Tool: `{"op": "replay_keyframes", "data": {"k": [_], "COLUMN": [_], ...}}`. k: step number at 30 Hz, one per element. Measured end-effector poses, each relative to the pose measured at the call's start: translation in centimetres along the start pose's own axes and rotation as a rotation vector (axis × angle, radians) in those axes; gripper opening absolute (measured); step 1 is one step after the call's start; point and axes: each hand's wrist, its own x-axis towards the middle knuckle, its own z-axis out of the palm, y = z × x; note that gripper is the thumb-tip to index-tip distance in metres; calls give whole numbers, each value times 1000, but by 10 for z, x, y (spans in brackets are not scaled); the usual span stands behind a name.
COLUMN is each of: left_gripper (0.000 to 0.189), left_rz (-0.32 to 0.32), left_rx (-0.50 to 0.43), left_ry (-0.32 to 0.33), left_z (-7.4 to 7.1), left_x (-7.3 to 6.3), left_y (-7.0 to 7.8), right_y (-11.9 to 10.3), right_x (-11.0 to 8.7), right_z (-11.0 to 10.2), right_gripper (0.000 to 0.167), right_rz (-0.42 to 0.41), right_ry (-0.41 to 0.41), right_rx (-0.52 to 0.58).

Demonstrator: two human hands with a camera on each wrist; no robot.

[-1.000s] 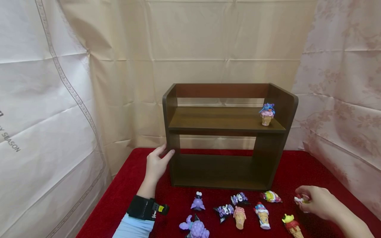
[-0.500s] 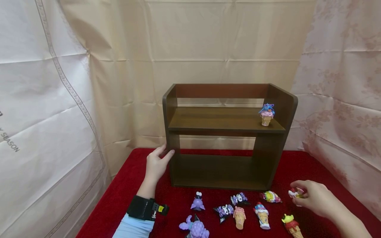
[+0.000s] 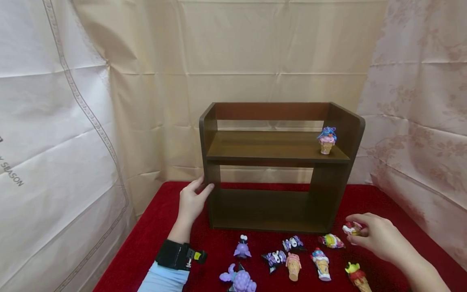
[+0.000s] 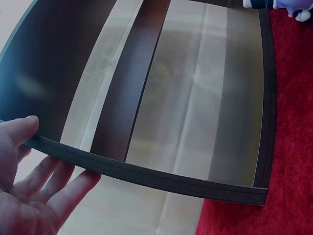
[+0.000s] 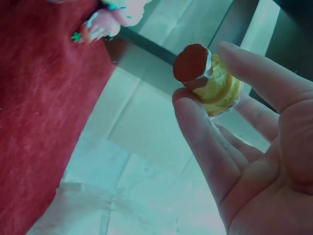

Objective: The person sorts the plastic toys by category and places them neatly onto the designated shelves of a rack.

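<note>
My right hand [image 3: 381, 237] pinches a small ice-cream figurine [image 3: 351, 228] between thumb and fingertips, off the cloth near the shelf's lower right corner. In the right wrist view this figurine [image 5: 220, 90] has a yellow cone-like body and a flat reddish-brown end. My left hand [image 3: 191, 201] holds the left side panel of a brown two-tier shelf [image 3: 277, 159]. In the left wrist view its thumb lies on one side of the panel edge [image 4: 161, 180] and its fingers on the other. A blue-topped ice-cream figurine [image 3: 327, 141] stands upright at the upper tier's right end.
Several figurines lie before the shelf on the red cloth [image 3: 146, 243]: purple ones [image 3: 242, 247], a pink cone [image 3: 293, 267], a blue-and-white cone [image 3: 321, 264], a yellow-pink one [image 3: 332, 241] and a green-topped cone [image 3: 358, 276]. Curtains [image 3: 281, 52] hang behind and at both sides.
My right hand has moved left and a little away from me, toward the shelf, carrying the ice-cream figurine. My left hand and the shelf stay in place.
</note>
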Motion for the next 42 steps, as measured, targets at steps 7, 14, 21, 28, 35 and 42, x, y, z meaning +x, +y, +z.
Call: {"op": "replay_keyframes", "data": {"k": [7,14,21,28,35,42], "left_gripper": [44,44,44,44,43,44], "left_rz": [2,5,11,7,14,19], "left_rx": [-1,-10,-14,2,-4,-17], "left_ry": [3,-3,2,-4,-3,-4], "left_z": [0,1,0,-1,-1,-1], "left_x": [0,1,1,0,0,0], "left_y": [-2,-4,-4,-3,-3,-3], "right_y": [-13,-30,-43,-58,-74,-87], "right_x": [6,10,18,29,40,49], "right_z": [0,-3,-3,-6,-12,-19], "right_gripper": [44,46,47,49,49,52], "right_rz": [-29,-26,-115,-161,-216,-270], "right_ry": [69,119,248,317,377,443], "right_rx": [11,27,20,43,52,54]}}
